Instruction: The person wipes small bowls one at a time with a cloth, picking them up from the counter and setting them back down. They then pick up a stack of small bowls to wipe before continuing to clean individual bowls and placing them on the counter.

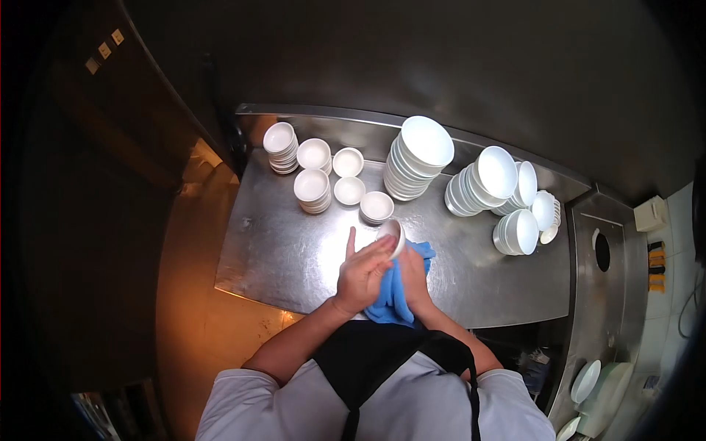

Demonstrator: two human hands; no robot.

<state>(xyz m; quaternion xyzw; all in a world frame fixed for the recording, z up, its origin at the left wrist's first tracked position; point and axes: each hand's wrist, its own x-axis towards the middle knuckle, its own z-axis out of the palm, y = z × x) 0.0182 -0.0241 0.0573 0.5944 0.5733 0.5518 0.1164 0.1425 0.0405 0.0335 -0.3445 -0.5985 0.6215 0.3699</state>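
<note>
A small white bowl point(395, 234) is tilted on its side between my hands, above the front of the steel table. The fingers of my left hand point(362, 278) press against the bowl, partly covering it, while the thumb sticks out to the left. My right hand point(413, 278) is closed on a blue cloth point(393, 298) against the bowl's right side. Its fingertips are hidden behind the cloth and bowl. The cloth hangs down between my wrists. Just beyond the held bowl stands a short stack of similar small bowls point(376, 207).
More small bowls point(314, 187) stand in stacks at the back left of the steel table point(276, 257). A tall stack of large bowls point(423, 151) is at the back middle, and leaning bowl stacks point(482, 184) fill the right. A steel counter with a round hole point(602, 250) adjoins.
</note>
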